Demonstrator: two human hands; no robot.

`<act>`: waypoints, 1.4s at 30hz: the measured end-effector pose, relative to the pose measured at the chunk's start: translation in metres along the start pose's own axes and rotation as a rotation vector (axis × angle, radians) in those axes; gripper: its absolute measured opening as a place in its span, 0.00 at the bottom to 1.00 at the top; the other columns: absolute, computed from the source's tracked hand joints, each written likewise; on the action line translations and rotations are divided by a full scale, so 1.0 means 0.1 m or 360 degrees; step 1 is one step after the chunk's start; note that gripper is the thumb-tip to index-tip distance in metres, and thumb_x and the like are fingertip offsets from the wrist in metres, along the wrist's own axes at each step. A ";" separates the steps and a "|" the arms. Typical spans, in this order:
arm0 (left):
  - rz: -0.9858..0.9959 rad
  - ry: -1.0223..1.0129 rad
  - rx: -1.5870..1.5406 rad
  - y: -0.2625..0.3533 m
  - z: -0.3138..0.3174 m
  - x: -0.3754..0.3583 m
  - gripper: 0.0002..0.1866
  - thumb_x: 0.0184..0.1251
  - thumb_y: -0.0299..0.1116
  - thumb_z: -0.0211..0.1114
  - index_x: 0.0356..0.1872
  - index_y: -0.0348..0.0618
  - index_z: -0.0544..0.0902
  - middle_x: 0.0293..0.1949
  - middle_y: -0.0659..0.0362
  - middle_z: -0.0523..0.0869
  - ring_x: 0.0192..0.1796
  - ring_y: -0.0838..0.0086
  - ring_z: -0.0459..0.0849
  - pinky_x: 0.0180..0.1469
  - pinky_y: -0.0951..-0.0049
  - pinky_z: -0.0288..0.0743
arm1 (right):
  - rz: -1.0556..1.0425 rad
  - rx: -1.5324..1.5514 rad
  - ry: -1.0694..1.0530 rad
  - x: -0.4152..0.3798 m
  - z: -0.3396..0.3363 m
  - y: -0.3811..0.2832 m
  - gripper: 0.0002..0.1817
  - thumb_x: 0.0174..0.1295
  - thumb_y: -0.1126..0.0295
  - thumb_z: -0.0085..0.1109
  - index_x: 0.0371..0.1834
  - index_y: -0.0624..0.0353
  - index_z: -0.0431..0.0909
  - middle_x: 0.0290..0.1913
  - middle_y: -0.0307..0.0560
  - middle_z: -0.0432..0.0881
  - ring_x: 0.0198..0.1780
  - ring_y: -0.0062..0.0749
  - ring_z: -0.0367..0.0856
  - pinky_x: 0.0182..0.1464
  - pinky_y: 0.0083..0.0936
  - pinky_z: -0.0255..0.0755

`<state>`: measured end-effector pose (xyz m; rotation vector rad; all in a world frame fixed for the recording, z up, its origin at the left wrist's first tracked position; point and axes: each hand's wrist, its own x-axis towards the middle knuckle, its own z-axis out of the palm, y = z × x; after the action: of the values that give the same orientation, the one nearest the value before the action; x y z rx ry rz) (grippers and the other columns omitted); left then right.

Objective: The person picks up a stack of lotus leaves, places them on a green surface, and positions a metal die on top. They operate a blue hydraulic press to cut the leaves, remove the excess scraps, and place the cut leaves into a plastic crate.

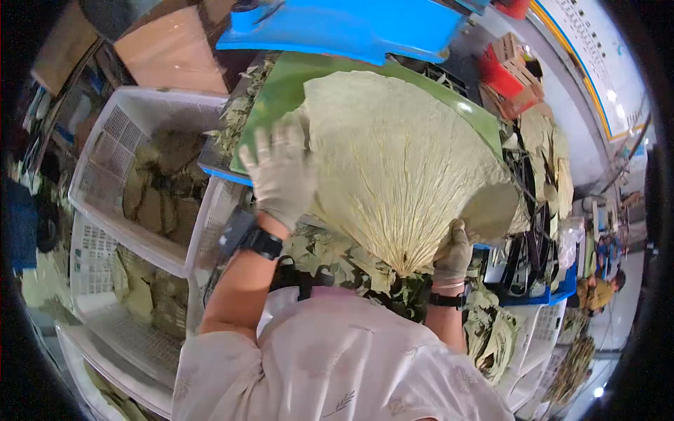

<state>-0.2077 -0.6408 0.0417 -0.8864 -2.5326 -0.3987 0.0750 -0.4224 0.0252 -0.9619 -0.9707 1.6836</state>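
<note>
A large fan-shaped dried leaf (400, 168), pale green with veins spreading from its bottom point, lies over a green board (281, 81). My left hand (284, 175), in a light glove, is at the leaf's left edge with fingers spread, slightly blurred and holding nothing. On the lower right, my gloved right hand (453, 256) is closed, its thumb up, on a flat, rounded grey-green piece (491, 210) that overlaps the leaf's right edge. Dry leaf scraps (316, 252) lie between the board and my body.
White plastic baskets (196, 245) with dried leaves stand at the left. A blue plastic sheet (337, 28) crosses the far side, with a cardboard box (168, 49) beside it. More leaves (544, 161) and a red container (498, 74) are at the right. A person (600, 291) is farther off.
</note>
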 end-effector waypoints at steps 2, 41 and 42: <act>-0.0063 0.0026 0.0072 -0.15 0.03 0.02 0.35 0.75 0.53 0.56 0.73 0.37 0.69 0.71 0.43 0.74 0.75 0.44 0.67 0.79 0.40 0.49 | -0.0037 -0.0053 0.0035 -0.20 0.28 -0.22 0.05 0.74 0.75 0.58 0.37 0.56 0.79 0.28 0.32 0.76 0.23 0.18 0.70 0.26 0.21 0.66; 0.0800 -0.0136 -0.0291 0.54 0.21 0.16 0.38 0.45 0.40 0.75 0.63 0.43 0.80 0.68 0.54 0.79 0.74 0.57 0.72 0.81 0.38 0.46 | -0.1578 -0.1630 -0.1179 0.29 1.24 -1.12 0.33 0.64 0.58 0.70 0.69 0.62 0.74 0.68 0.60 0.77 0.70 0.57 0.74 0.70 0.47 0.68; 0.0747 -0.0308 -0.0377 0.58 0.04 0.20 0.35 0.52 0.36 0.69 0.67 0.43 0.79 0.69 0.54 0.79 0.73 0.59 0.73 0.79 0.37 0.50 | -0.1589 -0.1746 -0.1502 0.18 1.39 -1.01 0.36 0.63 0.53 0.70 0.70 0.60 0.73 0.69 0.61 0.75 0.71 0.60 0.72 0.70 0.51 0.67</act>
<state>-0.1854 -0.5854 0.0554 -1.6330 -2.3646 -0.4840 -0.0225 -0.4048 0.1673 -0.0491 -2.5832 0.5600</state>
